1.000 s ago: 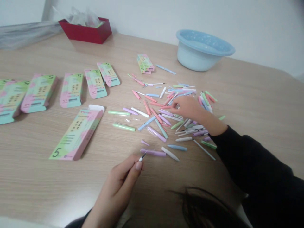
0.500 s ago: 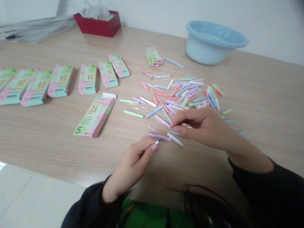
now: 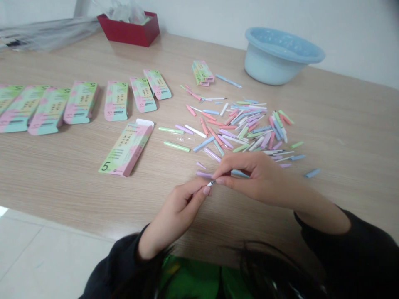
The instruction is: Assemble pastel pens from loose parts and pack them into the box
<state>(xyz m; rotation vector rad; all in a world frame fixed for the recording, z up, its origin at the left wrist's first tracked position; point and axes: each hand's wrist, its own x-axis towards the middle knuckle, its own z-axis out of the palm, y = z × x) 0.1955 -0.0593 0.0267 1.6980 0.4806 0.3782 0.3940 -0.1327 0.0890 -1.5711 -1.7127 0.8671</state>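
My left hand (image 3: 179, 207) pinches a thin white pen refill (image 3: 210, 183) between thumb and forefinger, its dark tip pointing up and right. At that tip the thumb and fingertips of my right hand (image 3: 258, 178) are closed together; whatever small piece they hold is hidden. Just beyond the hands lie a purple pen barrel (image 3: 204, 174) and a small purple clip-like part (image 3: 201, 165). A blue pen part (image 3: 240, 174) shows partly beneath my right hand. Behind it spreads a loose pile of pastel pen parts (image 3: 246, 120) and white refills.
An upright-printed pastel carton (image 3: 126, 147) lies left of the hands. A row of similar cartons (image 3: 81, 101) runs leftward, with a small stack of boxes (image 3: 202, 72) farther back. At the rear stand a red box (image 3: 131, 31) holding plastic bags and a blue basin (image 3: 274, 62).
My right hand has moved left and slightly down, bringing its fingertips onto the refill's tip. My left hand keeps hold of the refill. The view has shifted slightly.
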